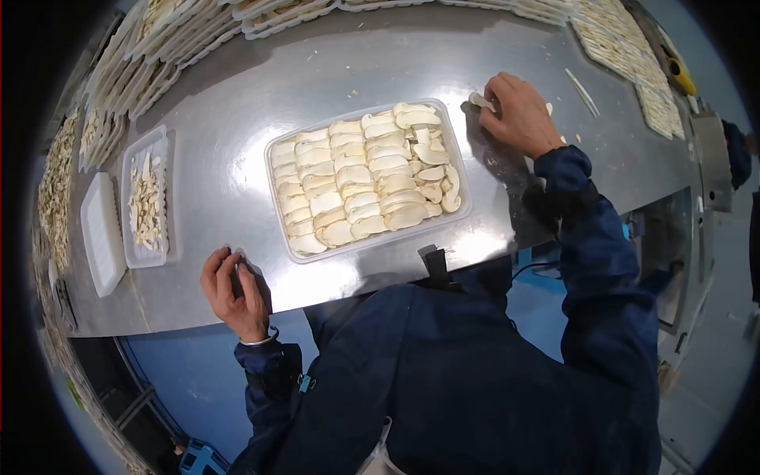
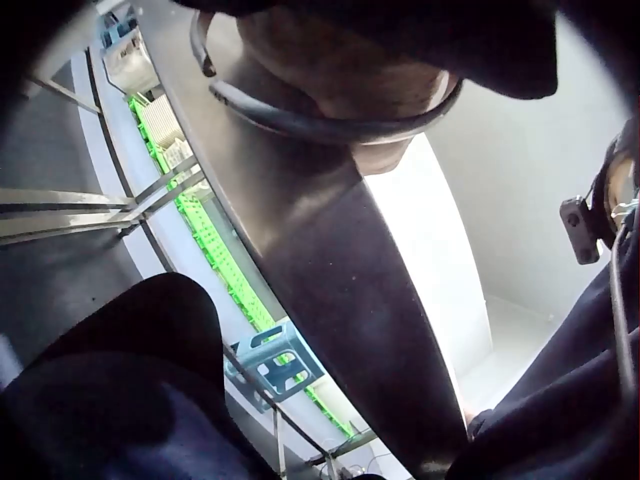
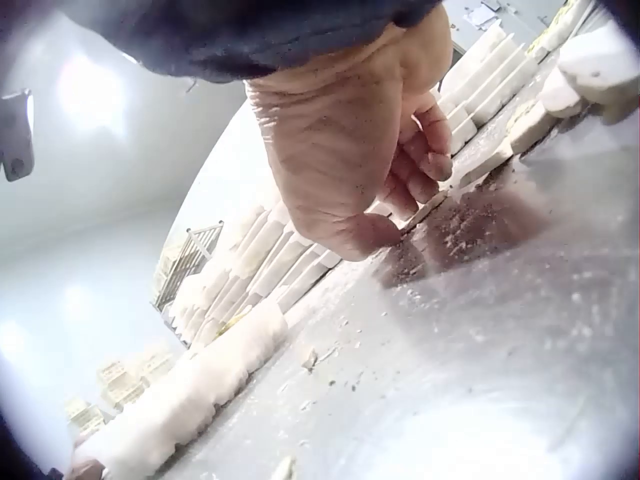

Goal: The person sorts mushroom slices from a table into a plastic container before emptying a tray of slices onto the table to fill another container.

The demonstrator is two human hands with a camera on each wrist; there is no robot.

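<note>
A clear plastic tray lies in the middle of the metal table, lined with overlapping rows of pale mushroom slices. To its right, the thumb and fingertips of my right hand pinch a small mushroom slice, low over the tabletop. The right wrist view shows this hand from the thumb side, fingers bent down close to the metal. My left hand rests at the table's front edge, left of the tray, its fingers loosely curled and holding nothing. In the left wrist view a bracelet and sleeve hide most of it.
A smaller tray with mushroom bits and a white tray stand at the left. Stacked trays of slices line the back and left. A white stick-like tool and scattered crumbs lie right of my right hand.
</note>
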